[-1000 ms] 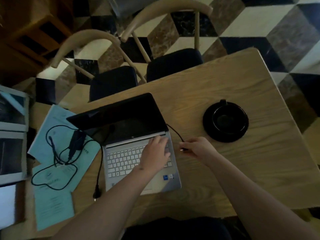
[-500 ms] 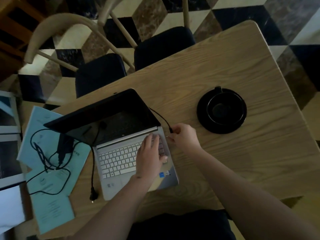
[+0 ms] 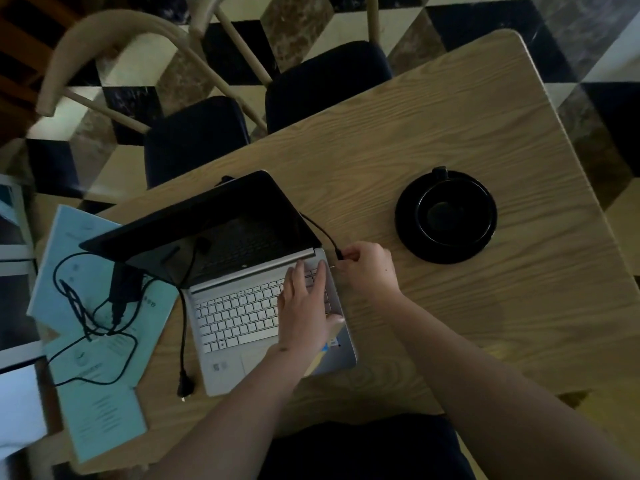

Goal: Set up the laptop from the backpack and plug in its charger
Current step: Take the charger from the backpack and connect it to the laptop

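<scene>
Head view: right hand (image 3: pixel 369 268) pinches the charger plug (image 3: pixel 340 254) beside the laptop (image 3: pixel 270 306); left hand (image 3: pixel 304 310) rests flat, grasping nothing; next, seat it.

The laptop (image 3: pixel 263 299) is sitting on the table (image 3: pixel 450 133), papers (image 3: pixel 100 306) carrying the charger (image 3: pixel 121 289) lying left, a cup (image 3: pixel 450 216) sitting right.

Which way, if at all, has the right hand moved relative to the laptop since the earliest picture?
Yes. The right hand has moved in toward the laptop, now at its right edge near the hinge, holding the charger plug.
</scene>
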